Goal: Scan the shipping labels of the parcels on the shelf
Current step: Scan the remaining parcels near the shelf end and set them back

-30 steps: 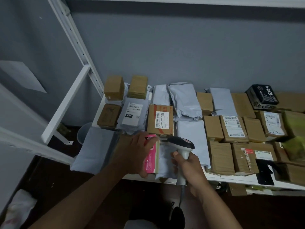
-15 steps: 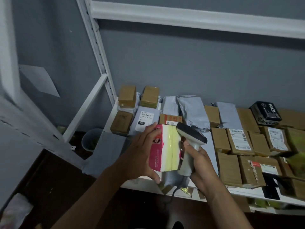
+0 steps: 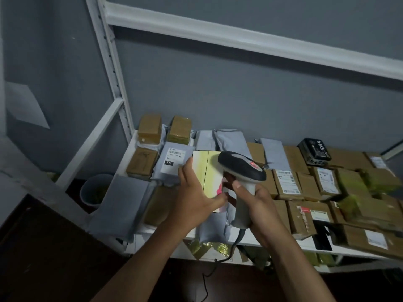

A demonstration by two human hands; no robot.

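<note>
Hunting the label: left hand (image 3: 194,199) grips the pink-and-yellow box (image 3: 208,173) above the shelf's front edge (image 3: 250,241), right hand (image 3: 259,205) clutches the scanner (image 3: 242,168); next, find the barcode.

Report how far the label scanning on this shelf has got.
Done: nothing visible proves any parcel scanned. In hand: the left hand holds a yellow-and-pink box lifted off the shelf, while the right hand grips the scanner beside it; no label shows on the box's visible face. Left: the grey mailer marked 231 and the labelled brown boxes lie untouched.
</note>
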